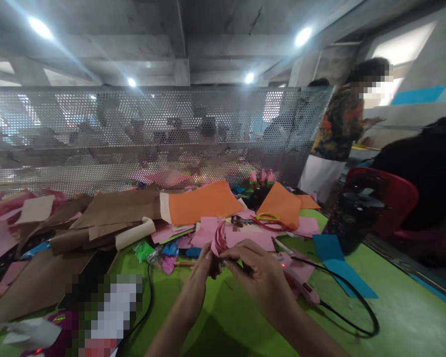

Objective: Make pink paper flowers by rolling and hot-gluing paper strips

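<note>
Left hand [202,270] pinches the curled pink paper [219,241] low down, on the near side of the orange sheet [198,204]; right hand [262,270] has thumb and forefinger pinched at its lower edge, contact partly hidden. Layers already curled; looks partway, with work at the base probably left. Flat pink paper [249,241] lies uncurled, nearer than the orange sheet; pink corded tool [301,285] nearer and right of that sheet.
</note>
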Tool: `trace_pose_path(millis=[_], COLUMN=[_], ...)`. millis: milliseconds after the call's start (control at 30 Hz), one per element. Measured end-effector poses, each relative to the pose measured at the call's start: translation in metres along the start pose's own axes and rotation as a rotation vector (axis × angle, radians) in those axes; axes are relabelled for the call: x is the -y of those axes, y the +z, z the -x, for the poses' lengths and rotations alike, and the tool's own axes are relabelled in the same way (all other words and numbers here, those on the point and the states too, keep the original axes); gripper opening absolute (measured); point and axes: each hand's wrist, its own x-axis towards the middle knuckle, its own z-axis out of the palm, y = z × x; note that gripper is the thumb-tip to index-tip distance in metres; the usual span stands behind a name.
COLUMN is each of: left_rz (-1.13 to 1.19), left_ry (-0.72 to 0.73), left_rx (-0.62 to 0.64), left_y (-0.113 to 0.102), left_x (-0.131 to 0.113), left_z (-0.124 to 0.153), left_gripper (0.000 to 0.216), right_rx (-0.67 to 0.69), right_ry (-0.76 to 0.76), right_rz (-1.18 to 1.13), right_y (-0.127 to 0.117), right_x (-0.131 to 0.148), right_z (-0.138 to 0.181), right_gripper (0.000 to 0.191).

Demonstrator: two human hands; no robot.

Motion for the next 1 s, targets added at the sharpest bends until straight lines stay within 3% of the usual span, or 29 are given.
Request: trace_pose_path(millis=[300,600,767,1000], left_rz=[-0.104,-0.226,-0.291,-0.217], left_ry=[0.017,0.087,0.095,0.054], left_rx=[-0.145,-0.127,-0.110,-0.157], left_y=[0.011,0.016,0.019,0.012], left_x=[-0.010,-0.025,-0.030,-0.017], left_z=[0.011,0.014,0.016,0.012], left_gripper=[0.049,0.055,0.054,0.057], right_rx=[-0.016,0.036,0.051,-0.017], right_ry=[0.122,0.244,0.250,0.159], right_rz=[-0.072,-0.161,-0.152,-0.064], right_y=[0.002,0.003,0.003,-0.002], right_x=[0.001,0.000,-0.004,-0.002], right_z=[0.000,-0.002,-0.003,-0.001], right_gripper=[0.019,0.015,0.014,0.019])
